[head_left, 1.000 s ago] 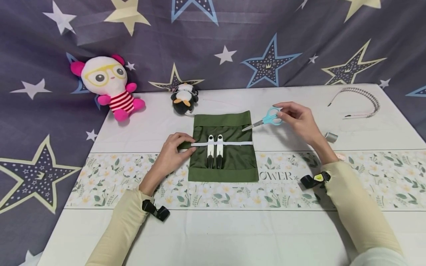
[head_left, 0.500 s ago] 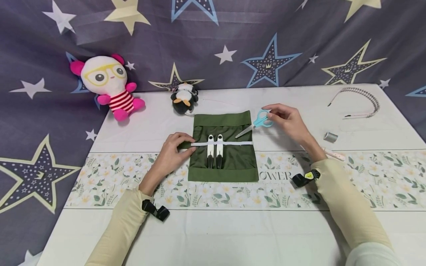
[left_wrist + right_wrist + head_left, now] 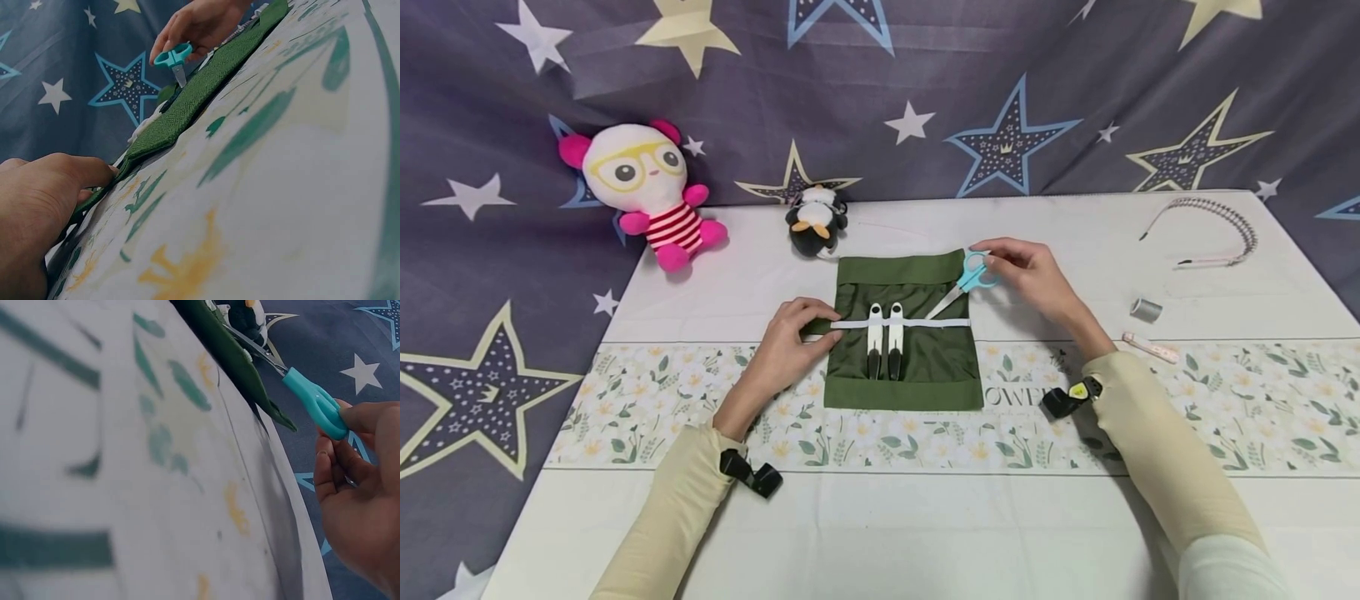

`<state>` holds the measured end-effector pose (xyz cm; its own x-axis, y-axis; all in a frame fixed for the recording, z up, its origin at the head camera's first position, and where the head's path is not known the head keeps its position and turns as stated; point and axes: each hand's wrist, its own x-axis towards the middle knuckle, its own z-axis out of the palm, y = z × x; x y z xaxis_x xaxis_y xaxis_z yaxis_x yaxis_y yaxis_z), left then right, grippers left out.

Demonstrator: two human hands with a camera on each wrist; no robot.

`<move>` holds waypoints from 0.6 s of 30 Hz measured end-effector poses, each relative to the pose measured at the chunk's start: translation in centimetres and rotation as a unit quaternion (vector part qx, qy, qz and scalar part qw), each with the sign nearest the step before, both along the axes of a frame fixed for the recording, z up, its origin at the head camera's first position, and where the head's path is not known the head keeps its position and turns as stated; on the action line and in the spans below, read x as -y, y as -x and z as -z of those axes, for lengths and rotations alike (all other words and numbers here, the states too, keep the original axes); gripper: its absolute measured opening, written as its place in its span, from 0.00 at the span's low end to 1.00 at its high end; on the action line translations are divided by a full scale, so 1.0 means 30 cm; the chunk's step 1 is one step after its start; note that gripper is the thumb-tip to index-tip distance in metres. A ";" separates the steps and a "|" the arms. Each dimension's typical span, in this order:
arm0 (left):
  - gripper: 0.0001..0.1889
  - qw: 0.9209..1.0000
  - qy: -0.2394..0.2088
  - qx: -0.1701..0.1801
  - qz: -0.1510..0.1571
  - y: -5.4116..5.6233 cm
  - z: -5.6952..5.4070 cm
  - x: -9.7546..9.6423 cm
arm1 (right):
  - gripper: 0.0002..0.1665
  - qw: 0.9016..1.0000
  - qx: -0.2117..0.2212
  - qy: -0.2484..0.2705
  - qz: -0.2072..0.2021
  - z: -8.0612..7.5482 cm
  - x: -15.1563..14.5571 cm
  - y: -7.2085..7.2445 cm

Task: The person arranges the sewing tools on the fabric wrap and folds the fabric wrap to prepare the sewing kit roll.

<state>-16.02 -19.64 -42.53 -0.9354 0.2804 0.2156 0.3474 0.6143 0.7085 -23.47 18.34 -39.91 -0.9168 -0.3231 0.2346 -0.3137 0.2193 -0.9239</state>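
Observation:
A green cloth tool pouch [image 3: 901,394] lies spread flat, with a white elastic band [image 3: 936,323] across its middle. Two slim white tools with black ends [image 3: 875,340] sit side by side under the band. My left hand [image 3: 790,343] pinches the pouch's left edge beside the band; the left wrist view shows thumb and finger on the cloth [image 3: 181,106]. My right hand [image 3: 1030,275] pinches the loops of the light-blue scissors [image 3: 976,273] above the pouch's upper right. Their blades point down and left, the tip at the band; whether it touches, I cannot tell.
A grey thread spool [image 3: 1146,310] and a small pale pink item [image 3: 1150,347] lie right of the right hand. A headband [image 3: 1240,221] rests at the back right. Toward the back left are a penguin plush [image 3: 815,223] and a pink-and-white plush [image 3: 651,187].
My right hand has carried the scissors left, and their tip has come down from the pouch's upper right to the band. The left hand has stayed at the left edge.

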 end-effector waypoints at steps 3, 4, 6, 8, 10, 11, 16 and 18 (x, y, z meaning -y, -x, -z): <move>0.11 1.000 0.000 0.001 0.000 0.000 -0.001 0.000 | 0.17 1.000 0.005 -0.001 0.001 0.001 0.003 0.004; 0.11 1.000 0.000 0.001 0.000 0.000 -0.001 0.000 | 0.17 1.000 0.007 -0.001 0.000 0.003 0.003 0.006; 0.11 1.000 0.001 0.002 -0.001 0.000 -0.001 0.000 | 0.17 1.000 0.012 0.001 -0.001 0.006 0.003 0.007; 0.11 1.000 0.001 0.002 -0.001 0.000 -0.001 -0.001 | 0.17 1.000 0.016 0.002 -0.002 0.012 0.003 0.010; 0.12 1.000 0.002 0.003 -0.001 -0.001 -0.002 0.000 | 0.17 1.000 0.021 0.002 -0.004 0.017 0.003 0.013; 0.12 1.000 0.003 0.003 -0.002 -0.001 -0.002 -0.001 | 0.17 1.000 0.023 0.002 -0.005 0.019 0.005 0.014; 0.12 1.000 0.002 0.004 -0.002 -0.002 -0.004 -0.002 | 0.17 0.999 0.029 -0.010 -0.009 0.022 0.016 0.021; 0.12 1.000 0.002 0.004 -0.002 -0.002 -0.005 -0.002 | 0.18 0.999 0.030 -0.016 -0.013 0.019 0.024 0.022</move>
